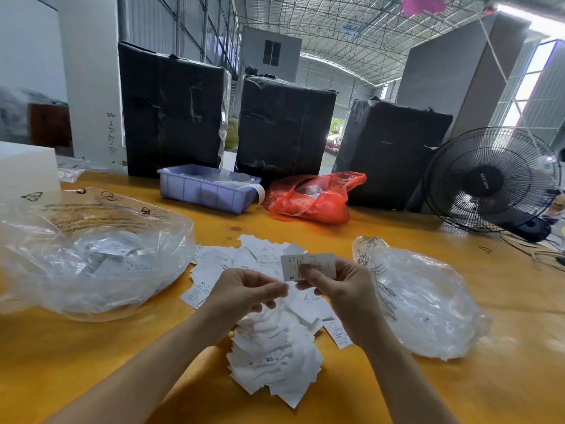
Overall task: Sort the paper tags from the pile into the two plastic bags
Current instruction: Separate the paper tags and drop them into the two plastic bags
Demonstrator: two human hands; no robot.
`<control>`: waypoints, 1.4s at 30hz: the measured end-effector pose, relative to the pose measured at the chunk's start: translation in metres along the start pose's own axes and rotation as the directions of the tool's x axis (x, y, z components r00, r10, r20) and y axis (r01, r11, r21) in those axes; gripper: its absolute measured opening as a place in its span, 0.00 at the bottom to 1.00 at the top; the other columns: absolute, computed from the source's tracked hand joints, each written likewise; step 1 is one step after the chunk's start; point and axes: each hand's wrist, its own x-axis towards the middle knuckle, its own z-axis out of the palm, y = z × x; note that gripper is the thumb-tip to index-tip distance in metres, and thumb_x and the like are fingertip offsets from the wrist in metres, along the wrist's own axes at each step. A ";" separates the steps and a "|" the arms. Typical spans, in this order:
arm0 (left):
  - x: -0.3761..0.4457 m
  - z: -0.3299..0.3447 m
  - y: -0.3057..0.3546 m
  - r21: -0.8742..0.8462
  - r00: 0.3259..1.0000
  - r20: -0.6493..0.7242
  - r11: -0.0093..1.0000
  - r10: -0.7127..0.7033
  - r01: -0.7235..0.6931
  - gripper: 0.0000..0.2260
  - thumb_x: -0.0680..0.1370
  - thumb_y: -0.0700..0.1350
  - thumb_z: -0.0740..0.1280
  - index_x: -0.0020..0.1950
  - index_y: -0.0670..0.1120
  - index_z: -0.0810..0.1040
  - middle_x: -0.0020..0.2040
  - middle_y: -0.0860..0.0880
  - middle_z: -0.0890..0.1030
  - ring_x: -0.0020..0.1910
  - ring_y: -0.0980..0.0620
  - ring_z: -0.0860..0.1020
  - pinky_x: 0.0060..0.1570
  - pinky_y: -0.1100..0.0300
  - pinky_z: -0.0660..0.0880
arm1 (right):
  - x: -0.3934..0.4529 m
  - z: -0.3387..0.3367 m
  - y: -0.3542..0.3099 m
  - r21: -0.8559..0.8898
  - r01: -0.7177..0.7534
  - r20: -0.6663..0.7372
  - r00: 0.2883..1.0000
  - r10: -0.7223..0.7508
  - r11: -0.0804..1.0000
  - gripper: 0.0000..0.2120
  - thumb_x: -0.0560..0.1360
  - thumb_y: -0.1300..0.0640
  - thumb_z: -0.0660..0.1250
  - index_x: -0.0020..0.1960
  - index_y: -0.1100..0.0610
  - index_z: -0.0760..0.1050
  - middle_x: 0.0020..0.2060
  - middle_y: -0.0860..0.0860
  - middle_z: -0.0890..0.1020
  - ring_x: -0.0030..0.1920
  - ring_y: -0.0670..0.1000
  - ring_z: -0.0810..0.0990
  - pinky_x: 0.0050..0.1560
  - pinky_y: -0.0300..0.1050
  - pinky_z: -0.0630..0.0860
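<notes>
Yellow table (tag pile spread centrally) inside metal-roofed warehouse.

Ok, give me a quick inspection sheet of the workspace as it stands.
Surface: yellow table, tags spread mid-front.
Job's things: pile of paper tags; left clear bag holds tags; right clear bag looks nearly empty.
Clutter: purple bin, red bag, fan.
Grippers: right hand pinches one tag marked S; left hand curled close beside it, contact unclear.
Cables: wires at the right edge.
Surroundings: three black wrapped boxes behind, warehouse roof.
</notes>
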 end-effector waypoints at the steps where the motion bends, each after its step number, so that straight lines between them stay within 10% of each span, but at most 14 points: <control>1: 0.000 -0.001 0.000 -0.023 1.000 0.002 1.000 -0.009 0.009 0.09 0.63 0.47 0.76 0.37 0.43 0.85 0.33 0.48 0.83 0.29 0.57 0.78 0.29 0.68 0.71 | 0.000 0.000 0.000 -0.007 0.007 0.000 1.000 -0.007 1.000 0.05 0.71 0.66 0.70 0.44 0.58 0.81 0.34 0.51 0.85 0.33 0.48 0.83 0.32 0.33 0.74; 21: -0.001 -0.002 0.003 -0.113 0.997 -0.071 0.993 -0.039 0.031 0.11 0.62 0.50 0.74 0.38 0.44 0.86 0.32 0.48 0.82 0.30 0.57 0.78 0.42 0.58 0.72 | 0.000 0.001 0.001 -0.156 -0.014 0.086 0.996 0.028 0.988 0.05 0.72 0.69 0.69 0.42 0.60 0.80 0.35 0.55 0.84 0.32 0.49 0.83 0.29 0.32 0.73; 42: 0.001 -0.003 -0.001 -0.120 0.999 -0.020 0.992 -0.027 0.025 0.10 0.65 0.46 0.74 0.39 0.41 0.86 0.34 0.47 0.84 0.28 0.58 0.76 0.27 0.68 0.70 | 0.000 0.002 0.002 -0.141 -0.028 -0.002 1.000 0.028 0.990 0.05 0.70 0.70 0.71 0.39 0.64 0.76 0.36 0.58 0.83 0.34 0.51 0.84 0.32 0.36 0.77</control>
